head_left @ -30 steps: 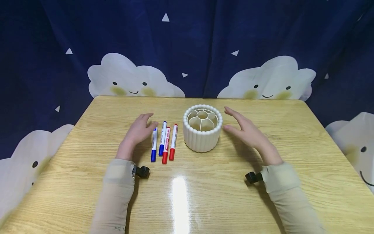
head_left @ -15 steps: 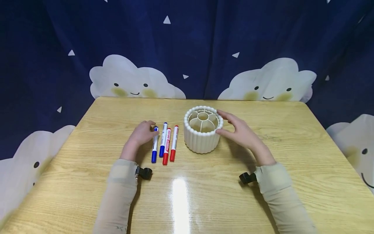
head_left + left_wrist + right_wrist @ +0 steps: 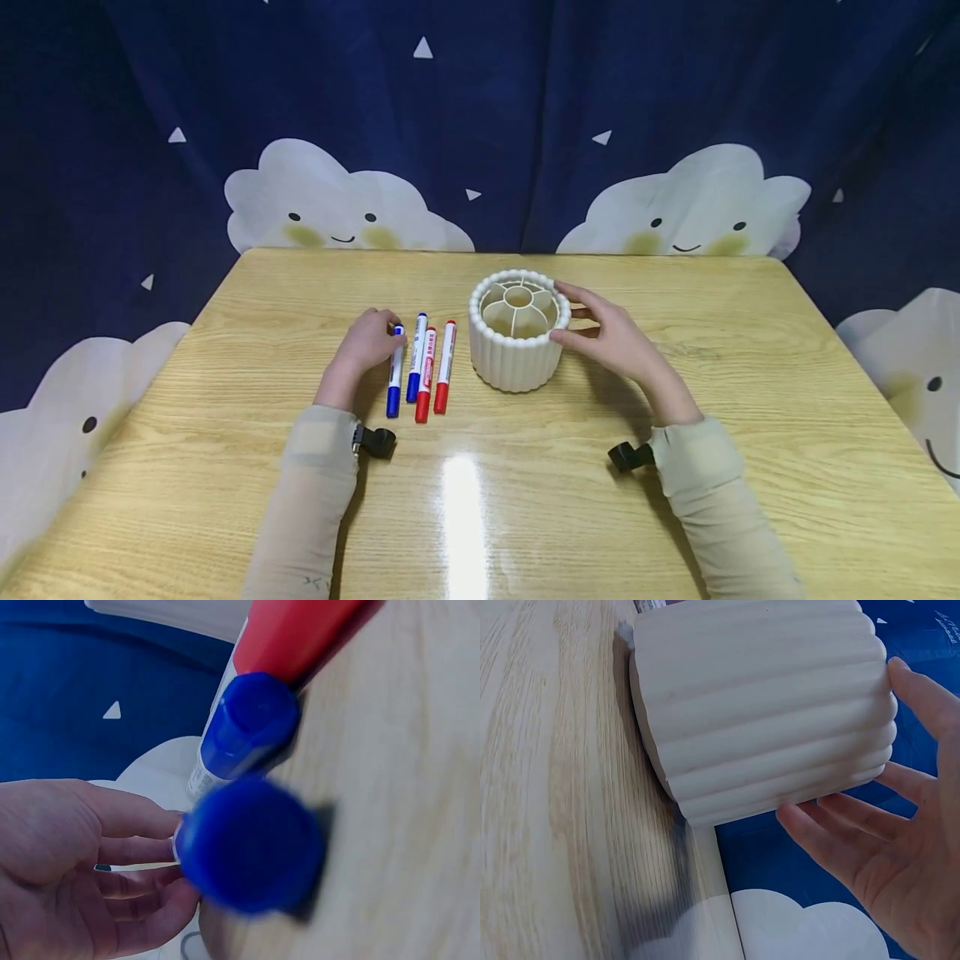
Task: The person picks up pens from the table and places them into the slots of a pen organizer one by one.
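My left hand (image 3: 363, 343) pinches the far end of the leftmost blue marker (image 3: 394, 387), which lies on the table. Its thumb and fingertips meet the marker in the left wrist view, where the blue cap (image 3: 253, 847) points at the camera. Beside it lie a second blue marker (image 3: 416, 367) and two red markers, one close by (image 3: 425, 379) and one (image 3: 446, 371) farther right. A cream ribbed pen holder (image 3: 516, 367) with a beaded rim stands upright. My right hand (image 3: 618, 340) holds its right side, thumb on the near rim and fingers around the back (image 3: 855, 825).
Everything sits on a light wooden table (image 3: 570, 517). Behind it hangs a dark blue curtain (image 3: 510, 125) with white clouds. A small black camera mount (image 3: 378, 442) juts from the left wrist, another (image 3: 626, 457) from the right.
My right hand has moved left from beside the pen holder onto its rim. My left hand has shifted slightly and its fingers have closed on the leftmost blue marker's end.
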The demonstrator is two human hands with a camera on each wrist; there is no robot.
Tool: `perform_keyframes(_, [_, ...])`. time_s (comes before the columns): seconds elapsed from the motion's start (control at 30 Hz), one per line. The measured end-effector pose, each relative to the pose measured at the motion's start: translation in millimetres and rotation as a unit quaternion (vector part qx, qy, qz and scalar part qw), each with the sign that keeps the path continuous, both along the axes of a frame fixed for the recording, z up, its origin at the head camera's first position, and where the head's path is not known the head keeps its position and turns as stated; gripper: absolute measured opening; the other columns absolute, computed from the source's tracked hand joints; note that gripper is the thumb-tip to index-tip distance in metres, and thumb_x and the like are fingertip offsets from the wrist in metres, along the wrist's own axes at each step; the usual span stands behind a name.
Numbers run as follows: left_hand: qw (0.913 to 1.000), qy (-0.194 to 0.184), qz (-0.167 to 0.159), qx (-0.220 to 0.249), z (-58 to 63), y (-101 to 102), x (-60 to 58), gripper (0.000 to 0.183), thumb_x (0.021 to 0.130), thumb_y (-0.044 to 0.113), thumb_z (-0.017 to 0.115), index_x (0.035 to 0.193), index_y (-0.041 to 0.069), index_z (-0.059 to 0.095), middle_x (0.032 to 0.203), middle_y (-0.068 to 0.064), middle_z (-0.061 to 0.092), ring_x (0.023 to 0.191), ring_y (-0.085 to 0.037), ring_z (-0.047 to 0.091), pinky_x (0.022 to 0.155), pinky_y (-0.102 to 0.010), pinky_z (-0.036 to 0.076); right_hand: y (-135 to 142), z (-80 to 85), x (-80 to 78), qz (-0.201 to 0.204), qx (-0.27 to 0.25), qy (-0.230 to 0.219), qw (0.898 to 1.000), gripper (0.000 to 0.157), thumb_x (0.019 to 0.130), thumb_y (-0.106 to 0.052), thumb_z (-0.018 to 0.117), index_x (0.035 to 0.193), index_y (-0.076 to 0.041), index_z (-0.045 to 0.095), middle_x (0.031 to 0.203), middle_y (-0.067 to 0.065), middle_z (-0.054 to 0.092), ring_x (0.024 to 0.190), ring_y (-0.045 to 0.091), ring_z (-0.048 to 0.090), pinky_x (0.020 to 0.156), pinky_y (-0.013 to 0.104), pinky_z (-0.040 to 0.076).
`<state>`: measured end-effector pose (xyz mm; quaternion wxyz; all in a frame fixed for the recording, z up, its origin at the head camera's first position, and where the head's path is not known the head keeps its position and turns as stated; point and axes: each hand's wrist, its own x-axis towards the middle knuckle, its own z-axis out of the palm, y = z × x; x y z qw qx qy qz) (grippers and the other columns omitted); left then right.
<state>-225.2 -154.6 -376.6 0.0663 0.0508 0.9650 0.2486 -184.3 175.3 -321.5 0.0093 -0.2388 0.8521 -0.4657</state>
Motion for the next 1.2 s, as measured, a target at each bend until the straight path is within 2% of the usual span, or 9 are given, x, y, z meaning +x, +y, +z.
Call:
perform_keyframes(0.07, [1.0000,0.000,0.000,0.006,0.9,0.5,0.3,0.039,0.080,0.017,0.053,0.113,-0.004,0.049,0.101,-0.017,0.050,0.088,-0.028,0.049,0.078,-0.040,0.041,-1.3,2.9,2.7,-0.003,0.004,0.000,1.000,0.064,0.076,-0.022,0.063,0.130,-0.010,0.032,0.129,0.008,0.037,0.105,0.021,0.047,0.076,0.028,0.047])
perform_keyframes(0.33, [0.9994,-0.003,0.002,0.033,3.1,1.0,-0.7,0.036,0.080,0.015,0.052,0.112,-0.002,0.049,0.100,-0.017,0.051,0.087,-0.028,0.050,0.076,-0.038,0.042,-1.6,2.1,3.7,-0.008,0.000,-0.003,1.000,0.064,0.076,-0.023,0.063,0.130,-0.011,0.032,0.129,0.008,0.038,0.106,0.023,0.047,0.074,0.033,0.048])
perform_keyframes(0.6, [0.9954,0.042,0.035,0.080,20.8,-5.8,-4.7,0.033,0.079,0.012,0.054,0.110,0.002,0.048,0.102,-0.016,0.048,0.085,-0.027,0.047,0.068,-0.035,0.042,-2.8,2.3,3.3,-0.008,-0.017,-0.013,1.000,0.069,0.072,-0.021,0.067,0.130,-0.009,0.032,0.129,0.008,0.038,0.107,0.022,0.046,0.072,0.026,0.048])
perform_keyframes(0.77, [0.9921,0.069,0.039,0.098,30.8,-6.9,-6.3,0.033,0.079,0.011,0.052,0.111,0.003,0.046,0.102,-0.016,0.048,0.084,-0.026,0.047,0.067,-0.034,0.042,-3.0,2.5,3.4,-0.007,-0.028,-0.021,0.999,0.073,0.068,-0.022,0.070,0.130,-0.008,0.033,0.129,0.008,0.037,0.107,0.023,0.046,0.071,0.029,0.049])
perform_keyframes(0.9, [0.9839,0.113,0.047,0.130,39.6,-3.3,-7.8,0.033,0.079,0.010,0.052,0.111,0.003,0.045,0.101,-0.016,0.047,0.081,-0.026,0.048,0.066,-0.034,0.043,1.1,-6.0,-1.9,-0.007,-0.031,-0.020,0.999,0.074,0.068,-0.026,0.070,0.130,-0.013,0.033,0.129,0.004,0.038,0.107,0.022,0.046,0.072,0.031,0.048])
perform_keyframes(1.07, [0.9704,0.159,0.056,0.173,53.5,5.2,-10.8,0.034,0.078,0.008,0.052,0.111,0.006,0.045,0.099,-0.012,0.046,0.077,-0.023,0.048,0.063,-0.031,0.043,7.3,-21.7,-11.0,-0.013,-0.034,-0.019,0.999,0.074,0.065,-0.032,0.071,0.129,-0.023,0.035,0.127,-0.005,0.040,0.106,0.019,0.046,0.071,0.026,0.049])
perform_keyframes(1.2, [0.9561,0.207,0.060,0.199,66.9,15.1,-12.6,0.034,0.076,0.005,0.052,0.109,0.007,0.046,0.097,-0.011,0.047,0.074,-0.020,0.049,0.063,-0.029,0.042,5.8,-20.9,-12.0,-0.014,-0.039,-0.022,0.999,0.074,0.064,-0.032,0.072,0.128,-0.023,0.036,0.126,-0.005,0.040,0.105,0.017,0.047,0.071,0.026,0.049])
